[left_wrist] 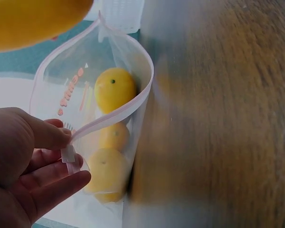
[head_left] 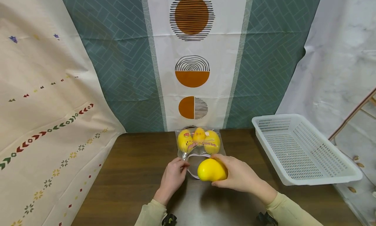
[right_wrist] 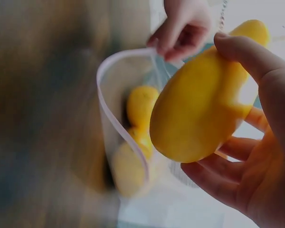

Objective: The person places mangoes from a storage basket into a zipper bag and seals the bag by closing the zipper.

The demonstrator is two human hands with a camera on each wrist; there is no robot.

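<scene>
A clear plastic zip bag [head_left: 198,150] with pink print lies on the table, its mouth held wide toward me. Inside it are three yellow fruits [left_wrist: 115,90], one with a small green stem mark. My left hand [head_left: 173,177] pinches the left corner of the bag's rim, where a whitish zip slider [left_wrist: 68,153] shows between thumb and fingers. A smooth yellow mango [head_left: 212,170] is gripped in my right hand [head_left: 239,173], thumb on one side and fingers on the other. It hangs just in front of the bag's mouth, at its right side, outside the bag.
A white perforated plastic basket [head_left: 305,179] stands at the right of the brown wooden table [head_left: 126,173]. Patterned cloths [head_left: 192,46] hang behind the table and at both sides. Part of a wooden frame [head_left: 351,116] shows at the far right.
</scene>
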